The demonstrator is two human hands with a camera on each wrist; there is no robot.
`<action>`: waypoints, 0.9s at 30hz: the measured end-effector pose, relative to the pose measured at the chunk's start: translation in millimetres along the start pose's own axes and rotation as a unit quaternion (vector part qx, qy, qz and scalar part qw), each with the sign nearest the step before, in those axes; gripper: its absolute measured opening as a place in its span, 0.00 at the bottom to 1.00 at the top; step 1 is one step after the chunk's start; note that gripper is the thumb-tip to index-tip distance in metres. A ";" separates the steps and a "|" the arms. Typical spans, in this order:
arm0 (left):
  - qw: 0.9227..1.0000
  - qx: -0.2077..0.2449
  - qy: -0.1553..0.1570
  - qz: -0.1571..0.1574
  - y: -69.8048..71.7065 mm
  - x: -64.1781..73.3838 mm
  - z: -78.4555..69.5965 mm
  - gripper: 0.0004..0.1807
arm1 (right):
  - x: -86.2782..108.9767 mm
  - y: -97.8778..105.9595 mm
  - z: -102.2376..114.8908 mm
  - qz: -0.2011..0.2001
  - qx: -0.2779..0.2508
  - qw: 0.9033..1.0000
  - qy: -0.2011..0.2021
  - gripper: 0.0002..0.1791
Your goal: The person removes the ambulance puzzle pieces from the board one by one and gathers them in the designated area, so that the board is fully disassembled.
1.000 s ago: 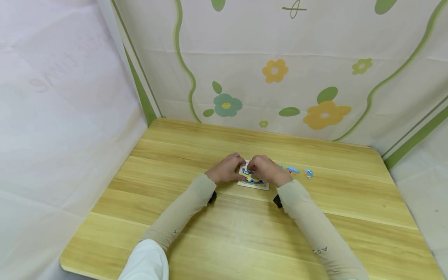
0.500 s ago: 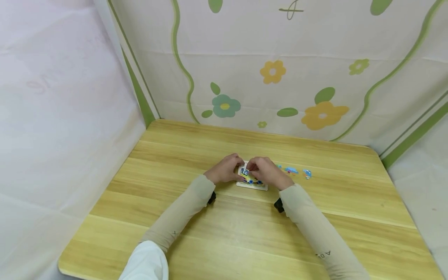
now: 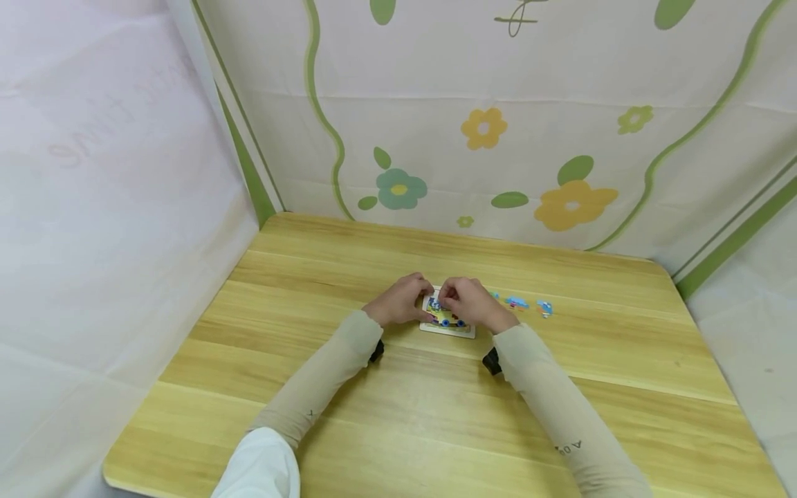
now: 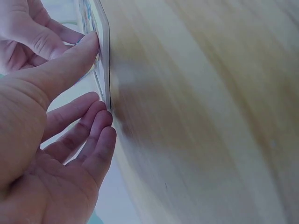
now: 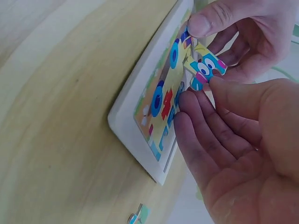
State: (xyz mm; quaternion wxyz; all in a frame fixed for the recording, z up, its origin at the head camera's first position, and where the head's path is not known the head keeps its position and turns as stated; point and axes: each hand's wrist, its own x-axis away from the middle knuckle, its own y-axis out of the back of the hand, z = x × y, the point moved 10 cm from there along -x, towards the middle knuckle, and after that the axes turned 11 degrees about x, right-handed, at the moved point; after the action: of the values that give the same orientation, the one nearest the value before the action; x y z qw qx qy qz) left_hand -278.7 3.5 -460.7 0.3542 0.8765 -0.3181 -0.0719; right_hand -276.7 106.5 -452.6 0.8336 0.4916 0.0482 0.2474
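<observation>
The puzzle piece [image 5: 207, 67] is held tilted just over the puzzle board [image 5: 125, 120], pinched by the right hand [image 3: 471, 302]; if pressed down askew, it could be jammed. The board's left side is gripped by the left hand [image 3: 400, 301]; were that hold loosened, sliding on the table [image 3: 411, 429] might result.

Remotely, I'm watching a table [image 3: 398, 422] (yellowish, striped with grain) carrying a white-framed puzzle [image 5: 138, 91]; loose, partly blue pieces [image 3: 516, 302] are lying near it.
</observation>
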 end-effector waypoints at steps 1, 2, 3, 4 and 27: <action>1.000 0.000 0.001 0.000 -0.3 -0.2 -0.3 0.30 | 0.2 0.2 -1.1 0.001 -0.003 1.000 -0.004 0.07; 1.000 0.000 0.002 0.000 -0.5 -0.5 -0.4 0.30 | 0.8 0.5 -1.8 0.002 -0.006 1.000 -0.006 0.07; 1.000 0.000 0.003 0.000 -0.6 -0.8 -0.8 0.30 | 1.3 0.8 -2.8 0.004 -0.008 1.000 -0.009 0.08; 1.000 0.000 0.003 0.001 -0.9 -1.1 -1.4 0.30 | 1.3 0.7 -4.5 0.007 -0.013 1.000 -0.012 0.08; 1.000 0.002 -0.012 -0.008 1.8 2.2 -5.3 0.30 | 56.7 50.6 -58.4 0.026 -0.001 0.999 -0.037 0.05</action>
State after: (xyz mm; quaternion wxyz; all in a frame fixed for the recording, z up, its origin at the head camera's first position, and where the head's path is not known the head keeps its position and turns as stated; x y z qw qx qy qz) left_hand -276.0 4.2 -455.4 0.3483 0.8789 -0.3149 -0.0846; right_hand -264.5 199.0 -430.7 0.8283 0.5010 0.0041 0.2506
